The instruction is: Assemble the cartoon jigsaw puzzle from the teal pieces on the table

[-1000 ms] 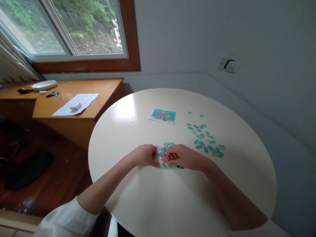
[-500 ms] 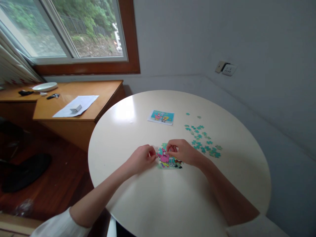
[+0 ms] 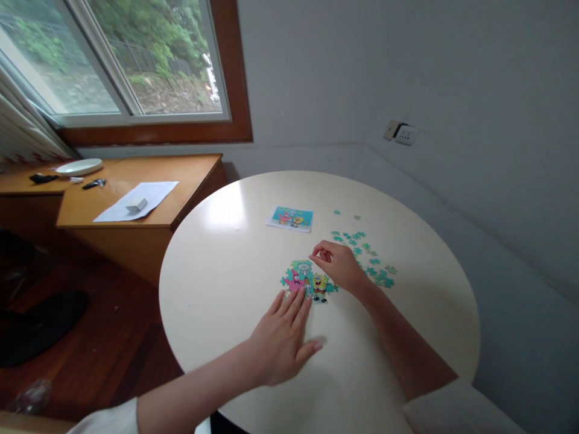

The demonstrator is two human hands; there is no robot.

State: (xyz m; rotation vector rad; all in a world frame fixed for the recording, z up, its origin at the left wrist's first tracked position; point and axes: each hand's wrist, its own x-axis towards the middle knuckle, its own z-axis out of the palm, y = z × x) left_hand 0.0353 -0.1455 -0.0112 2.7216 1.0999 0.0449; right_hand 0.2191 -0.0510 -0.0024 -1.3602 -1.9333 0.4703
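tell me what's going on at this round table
A person is working at a cartoon jigsaw on the white table. The left hand is spread flat, its fingers over the near edge of the joined section. The right hand is curled by the far right edge of that section; whether it pinches a piece is too small to tell. Loose pieces lie scattered to the right, and a picture card lies beyond the joined section.

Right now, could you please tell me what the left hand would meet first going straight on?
The left hand would likely meet the joined puzzle first: its fingertips overlap the near edge, though contact is unclear.
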